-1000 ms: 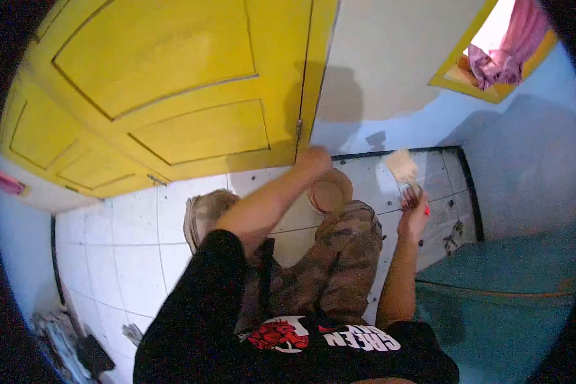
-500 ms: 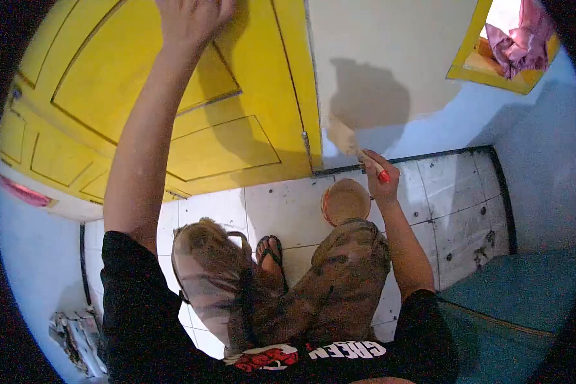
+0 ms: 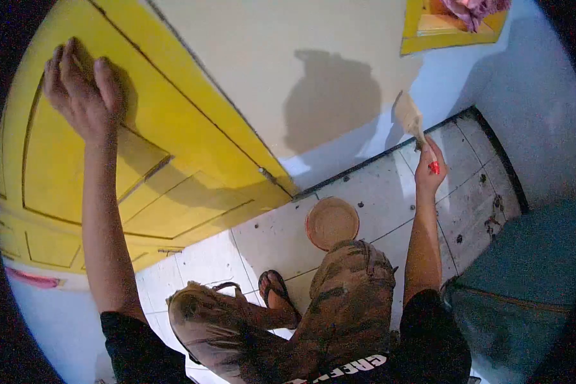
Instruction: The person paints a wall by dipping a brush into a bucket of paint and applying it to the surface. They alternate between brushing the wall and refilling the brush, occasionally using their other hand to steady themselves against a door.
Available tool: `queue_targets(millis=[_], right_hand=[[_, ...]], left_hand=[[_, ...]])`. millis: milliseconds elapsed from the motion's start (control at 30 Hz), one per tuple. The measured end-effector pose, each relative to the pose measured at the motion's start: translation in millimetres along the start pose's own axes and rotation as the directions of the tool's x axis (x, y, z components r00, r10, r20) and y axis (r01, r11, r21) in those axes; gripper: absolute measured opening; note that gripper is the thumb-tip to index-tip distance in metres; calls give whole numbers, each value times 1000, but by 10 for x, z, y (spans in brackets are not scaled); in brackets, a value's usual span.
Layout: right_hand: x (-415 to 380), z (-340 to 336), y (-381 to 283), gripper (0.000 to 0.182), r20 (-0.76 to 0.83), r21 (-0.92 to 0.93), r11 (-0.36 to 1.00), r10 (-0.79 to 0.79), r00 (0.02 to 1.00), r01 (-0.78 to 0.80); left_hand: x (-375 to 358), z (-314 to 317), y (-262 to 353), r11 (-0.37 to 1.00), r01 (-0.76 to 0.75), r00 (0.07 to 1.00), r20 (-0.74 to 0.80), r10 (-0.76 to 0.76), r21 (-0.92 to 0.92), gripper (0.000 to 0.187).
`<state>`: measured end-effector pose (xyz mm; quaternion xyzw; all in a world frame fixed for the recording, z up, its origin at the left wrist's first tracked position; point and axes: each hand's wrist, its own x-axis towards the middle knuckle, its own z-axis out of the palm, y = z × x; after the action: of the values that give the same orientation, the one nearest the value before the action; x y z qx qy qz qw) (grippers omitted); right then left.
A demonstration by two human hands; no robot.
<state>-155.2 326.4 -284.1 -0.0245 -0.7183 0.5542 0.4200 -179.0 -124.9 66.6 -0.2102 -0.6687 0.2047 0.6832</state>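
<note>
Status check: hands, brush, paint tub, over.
Left hand flat on yellow door. Right hand grips paintbrush, raised by wall. Paint tub on floor, unobstructed.

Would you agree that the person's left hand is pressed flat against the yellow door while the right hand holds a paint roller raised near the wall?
Not quite: the right hand holds a paintbrush with a red handle tip, not a roller, as the head view shows. The rest stands: the left hand lies flat against the yellow door, and the brush is raised near the wall.

A paintbrush [image 3: 411, 123] with pale, paint-loaded bristles and a red handle tip stands tilted at the right, bristles up against the wall. A round bowl of tan paint [image 3: 331, 222] sits on the floor tiles near the middle.
</note>
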Motion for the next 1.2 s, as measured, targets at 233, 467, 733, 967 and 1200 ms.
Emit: queue_targets(millis=[233, 467, 733, 967, 1200], right_hand=[[-271, 372, 30, 21, 132, -48, 985, -157, 979, 165], [-405, 193, 48, 17, 253, 186, 981, 4, 967, -53], [490, -187, 388, 18, -1, 138, 983, 126, 992, -124], [425, 51, 225, 19, -9, -116, 986, -119, 993, 117], [-280, 217, -146, 26, 152, 111, 978, -194, 969, 178]], left_hand=[[22, -58, -39, 1000, -23, 1000, 18, 22, 14, 45], [88, -159, 14, 1000, -10, 1000, 17, 10, 28, 44], [53, -111, 31, 999, -25, 1000, 13, 24, 31, 45], [64, -122, 52, 1000, -26, 1000, 9, 26, 15, 45], [80, -141, 10, 999, -34, 999, 10, 34, 32, 45]])
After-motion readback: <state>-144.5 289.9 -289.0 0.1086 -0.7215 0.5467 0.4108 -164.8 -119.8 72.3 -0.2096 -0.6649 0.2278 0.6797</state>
